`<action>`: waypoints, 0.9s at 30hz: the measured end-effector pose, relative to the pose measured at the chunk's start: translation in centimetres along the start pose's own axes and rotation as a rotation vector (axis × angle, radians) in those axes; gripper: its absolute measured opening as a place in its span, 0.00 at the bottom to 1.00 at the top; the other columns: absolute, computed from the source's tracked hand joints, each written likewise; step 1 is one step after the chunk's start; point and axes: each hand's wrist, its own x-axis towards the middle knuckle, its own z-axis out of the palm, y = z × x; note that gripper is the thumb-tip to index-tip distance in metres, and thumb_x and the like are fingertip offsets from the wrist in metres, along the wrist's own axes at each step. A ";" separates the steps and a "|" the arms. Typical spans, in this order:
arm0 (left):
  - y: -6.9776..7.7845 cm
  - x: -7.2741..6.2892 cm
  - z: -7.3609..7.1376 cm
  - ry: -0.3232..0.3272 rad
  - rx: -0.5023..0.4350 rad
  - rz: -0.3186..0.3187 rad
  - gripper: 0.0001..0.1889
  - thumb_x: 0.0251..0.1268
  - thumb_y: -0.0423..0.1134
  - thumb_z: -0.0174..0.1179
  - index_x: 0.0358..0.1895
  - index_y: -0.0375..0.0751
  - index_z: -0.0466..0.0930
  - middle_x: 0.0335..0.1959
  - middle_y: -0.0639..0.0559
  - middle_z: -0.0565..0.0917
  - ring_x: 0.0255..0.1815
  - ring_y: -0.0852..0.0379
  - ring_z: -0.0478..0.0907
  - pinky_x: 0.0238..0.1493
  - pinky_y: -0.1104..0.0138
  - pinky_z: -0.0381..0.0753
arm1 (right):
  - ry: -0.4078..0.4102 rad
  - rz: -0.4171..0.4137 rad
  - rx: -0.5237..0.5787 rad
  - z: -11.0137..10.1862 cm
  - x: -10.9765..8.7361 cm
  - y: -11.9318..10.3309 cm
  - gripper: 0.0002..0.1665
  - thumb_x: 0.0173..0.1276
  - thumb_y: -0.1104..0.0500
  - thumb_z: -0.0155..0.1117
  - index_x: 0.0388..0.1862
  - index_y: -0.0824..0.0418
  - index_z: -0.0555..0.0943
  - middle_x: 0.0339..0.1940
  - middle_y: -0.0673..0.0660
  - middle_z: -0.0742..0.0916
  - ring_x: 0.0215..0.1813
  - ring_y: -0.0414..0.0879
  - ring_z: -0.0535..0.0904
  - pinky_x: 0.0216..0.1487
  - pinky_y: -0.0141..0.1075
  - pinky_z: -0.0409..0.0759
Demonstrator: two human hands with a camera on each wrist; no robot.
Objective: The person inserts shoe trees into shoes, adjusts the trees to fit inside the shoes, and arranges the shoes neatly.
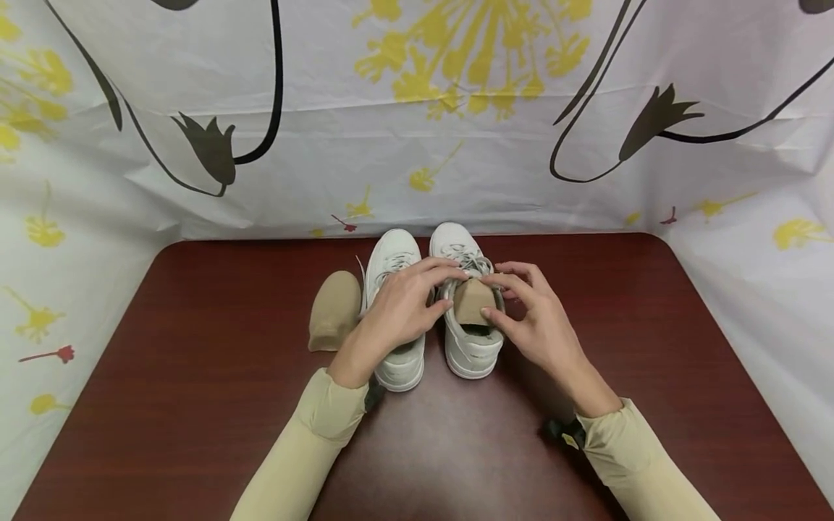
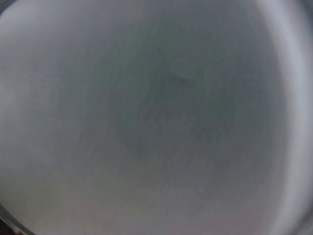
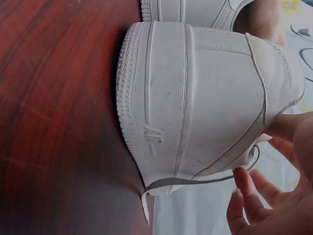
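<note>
A pair of white sneakers stands side by side, toes away from me. In the right sneaker's (image 1: 473,354) opening lies a beige molded shoe insert (image 1: 473,300), its broad end toward the heel. My left hand (image 1: 407,297) reaches over the left sneaker (image 1: 399,373) and holds the right one's opening, fingertips by the tongue and thumb at the near side. My right hand (image 1: 537,318) has its thumb on the insert's edge and its index finger by the insert's far end. In the right wrist view, that hand's other fingers curl loosely beside the sneaker's side and a lace (image 3: 195,181).
A second beige shoe insert (image 1: 335,311) lies on the dark red-brown table (image 1: 195,391), left of the sneakers. Behind the table hangs a white flower-print cloth (image 1: 326,145), which also covers both sides. The left wrist view is a grey blur.
</note>
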 end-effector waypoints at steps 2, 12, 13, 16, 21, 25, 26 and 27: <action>0.0 0.0 0.0 0.002 0.003 0.000 0.22 0.61 0.37 0.69 0.60 0.52 0.82 0.64 0.55 0.78 0.62 0.57 0.76 0.55 0.58 0.77 | -0.018 -0.004 0.025 0.0 0.2 0.1 0.29 0.55 0.67 0.78 0.56 0.54 0.82 0.65 0.58 0.76 0.50 0.48 0.81 0.50 0.39 0.80; 0.0 0.1 -0.1 -0.009 0.011 -0.005 0.22 0.62 0.37 0.69 0.60 0.52 0.81 0.64 0.55 0.77 0.63 0.57 0.76 0.56 0.58 0.77 | 0.003 -0.046 -0.016 0.4 0.3 0.0 0.27 0.54 0.66 0.79 0.54 0.57 0.82 0.59 0.55 0.83 0.62 0.50 0.77 0.56 0.42 0.76; 0.0 0.0 -0.1 -0.009 0.012 -0.006 0.22 0.62 0.37 0.69 0.60 0.52 0.81 0.64 0.55 0.77 0.62 0.57 0.76 0.56 0.58 0.77 | 0.008 -0.046 -0.023 0.5 0.3 0.1 0.27 0.54 0.66 0.79 0.53 0.57 0.82 0.58 0.55 0.82 0.62 0.51 0.78 0.56 0.44 0.76; 0.0 0.0 -0.1 -0.005 0.009 -0.007 0.22 0.61 0.37 0.69 0.60 0.52 0.82 0.64 0.55 0.78 0.62 0.57 0.76 0.56 0.59 0.77 | 0.020 -0.042 -0.048 0.8 0.4 0.1 0.25 0.53 0.65 0.79 0.51 0.57 0.83 0.57 0.56 0.82 0.59 0.52 0.79 0.56 0.46 0.75; 0.0 0.0 -0.1 0.001 0.004 -0.001 0.22 0.61 0.37 0.69 0.60 0.52 0.82 0.63 0.55 0.78 0.62 0.57 0.76 0.56 0.59 0.77 | 0.030 -0.046 -0.075 1.0 0.5 0.2 0.25 0.52 0.65 0.80 0.50 0.57 0.83 0.56 0.56 0.81 0.56 0.52 0.80 0.52 0.46 0.76; 0.0 0.1 -0.1 0.003 0.002 0.002 0.22 0.61 0.37 0.69 0.60 0.52 0.82 0.63 0.55 0.78 0.63 0.57 0.76 0.57 0.59 0.77 | 0.035 -0.053 -0.077 0.9 0.5 0.3 0.25 0.51 0.65 0.81 0.49 0.56 0.84 0.55 0.56 0.82 0.56 0.52 0.80 0.52 0.46 0.76; 0.0 0.1 -0.1 0.003 0.002 0.001 0.22 0.61 0.37 0.69 0.60 0.52 0.82 0.63 0.55 0.78 0.63 0.58 0.76 0.57 0.59 0.77 | 0.037 -0.053 -0.073 0.9 0.5 0.3 0.25 0.51 0.65 0.81 0.49 0.56 0.84 0.55 0.56 0.82 0.56 0.52 0.80 0.53 0.46 0.76; 0.0 0.1 0.0 0.003 0.001 0.000 0.22 0.61 0.37 0.69 0.60 0.52 0.82 0.63 0.55 0.78 0.63 0.58 0.76 0.57 0.59 0.76 | 0.040 -0.051 -0.069 0.8 0.5 0.4 0.25 0.50 0.65 0.81 0.49 0.56 0.85 0.54 0.55 0.83 0.57 0.51 0.80 0.53 0.45 0.76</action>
